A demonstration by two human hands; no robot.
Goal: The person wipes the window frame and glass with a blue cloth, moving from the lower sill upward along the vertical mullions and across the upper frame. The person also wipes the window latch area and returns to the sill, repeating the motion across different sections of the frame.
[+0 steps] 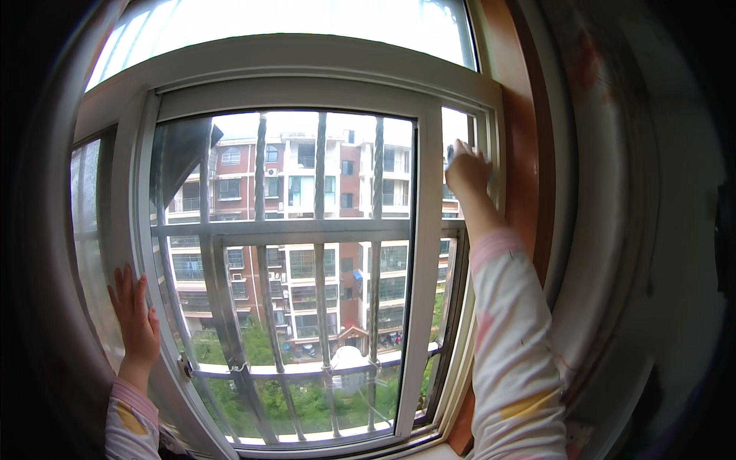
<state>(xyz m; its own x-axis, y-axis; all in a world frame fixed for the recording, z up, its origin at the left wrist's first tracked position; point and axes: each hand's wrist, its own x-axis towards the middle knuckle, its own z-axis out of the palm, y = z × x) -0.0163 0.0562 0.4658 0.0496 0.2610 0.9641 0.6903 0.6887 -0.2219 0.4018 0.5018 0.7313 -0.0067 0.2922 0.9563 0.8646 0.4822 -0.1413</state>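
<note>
Before me is a sliding window with a white frame (428, 276) and a glass pane (345, 276). My left hand (135, 313) lies with its fingers spread against the upright of the frame at the lower left. Raised at the upper right, my right hand (468, 169) is at the narrow gap between the sash and the outer frame (495, 149). Its fingers are curled around a small grey, cloth-like piece (451, 153), mostly hidden by the hand and blurred. A small dark latch (185, 365) sits low on the left upright.
Metal security bars (319, 172) stand outside the glass. A brown wooden window surround (523, 144) runs down the right side, with a pale curtain (598, 190) beyond it. Another curtain (54, 190) hangs at left. Apartment buildings (351, 167) and greenery (322, 405) lie outside.
</note>
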